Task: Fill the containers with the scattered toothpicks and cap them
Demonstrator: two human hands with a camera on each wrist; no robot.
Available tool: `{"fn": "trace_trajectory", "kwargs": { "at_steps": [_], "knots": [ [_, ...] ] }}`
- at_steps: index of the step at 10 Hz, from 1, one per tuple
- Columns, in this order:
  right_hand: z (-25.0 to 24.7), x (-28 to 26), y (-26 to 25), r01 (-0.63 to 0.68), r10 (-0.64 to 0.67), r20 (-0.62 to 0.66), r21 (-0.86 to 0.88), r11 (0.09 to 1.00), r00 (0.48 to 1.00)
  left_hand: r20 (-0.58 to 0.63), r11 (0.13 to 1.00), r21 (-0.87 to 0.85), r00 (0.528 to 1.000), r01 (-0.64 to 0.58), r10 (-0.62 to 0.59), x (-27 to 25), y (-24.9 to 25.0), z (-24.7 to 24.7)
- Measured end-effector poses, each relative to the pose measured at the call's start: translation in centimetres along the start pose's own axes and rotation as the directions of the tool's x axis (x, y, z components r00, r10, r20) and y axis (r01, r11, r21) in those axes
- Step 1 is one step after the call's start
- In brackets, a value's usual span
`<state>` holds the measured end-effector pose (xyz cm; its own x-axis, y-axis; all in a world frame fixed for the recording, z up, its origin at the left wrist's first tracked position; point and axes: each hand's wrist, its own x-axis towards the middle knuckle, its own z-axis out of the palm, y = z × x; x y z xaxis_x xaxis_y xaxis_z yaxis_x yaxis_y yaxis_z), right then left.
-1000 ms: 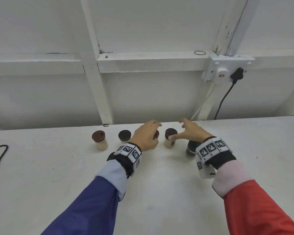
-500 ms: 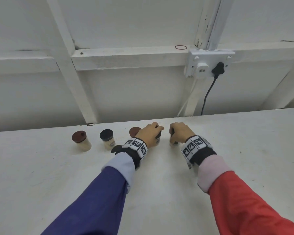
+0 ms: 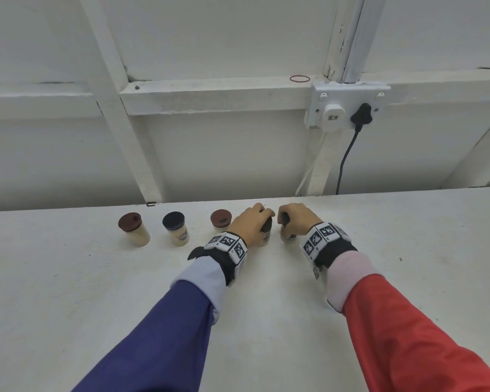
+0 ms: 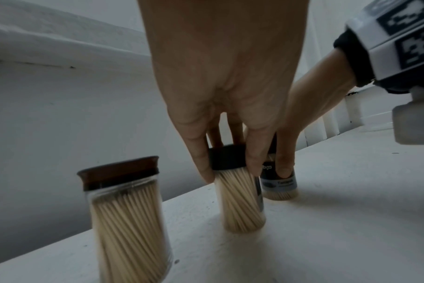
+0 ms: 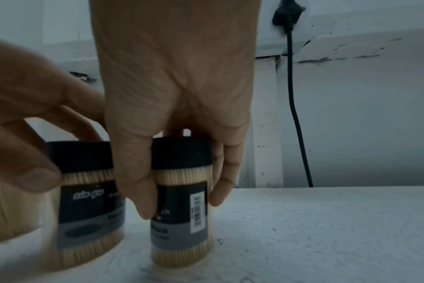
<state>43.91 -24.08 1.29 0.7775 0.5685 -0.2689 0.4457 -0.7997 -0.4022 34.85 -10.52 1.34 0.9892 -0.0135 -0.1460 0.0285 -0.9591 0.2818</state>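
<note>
Five toothpick-filled, capped containers stand in a row near the table's back edge. From the left: a brown-capped container point(image 3: 133, 229), a black-capped one point(image 3: 176, 227) and another brown-capped one point(image 3: 220, 220) point(image 4: 128, 220). My left hand point(image 3: 255, 222) point(image 4: 230, 172) grips the fourth container point(image 3: 266, 234) point(image 4: 240, 203) by its black cap, fingers curled round it. Close beside it, my right hand point(image 3: 294, 219) point(image 5: 181, 206) grips the fifth, labelled black-capped container point(image 3: 287, 236) point(image 5: 181, 220) from above. Both held containers stand on the table, almost touching. I see no loose toothpicks.
The white table point(image 3: 266, 321) meets a white framed wall just behind the row. A wall socket point(image 3: 348, 108) with a black cable point(image 3: 343, 165) hangs at the back right. A red rubber band point(image 3: 299, 78) lies on the wall ledge.
A second ago my right hand was spread above the containers; it now grips one. My left hand has shifted right, uncovering the third brown cap. The two hands have drawn together.
</note>
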Motion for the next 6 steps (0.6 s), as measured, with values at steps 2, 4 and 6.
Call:
{"fn": "trace_trajectory", "kwargs": {
  "at_steps": [2,4,6],
  "knots": [
    [0.1,-0.1,0.6,0.059,-0.059,0.002,-0.035,0.998,0.998,-0.046,0.999,-0.018,0.998,0.033,-0.034,0.0,0.8,0.5],
    [0.0,0.0,1.2,0.047,-0.048,-0.01,-0.072,0.996,0.999,-0.117,0.996,-0.059,0.991,0.064,-0.071,0.0,1.5,1.4],
    [0.7,-0.6,1.8,0.057,-0.066,-0.04,-0.183,0.981,0.997,-0.25,0.985,-0.169,0.964,0.047,-0.088,-0.8,1.7,2.2]
  ]
}}
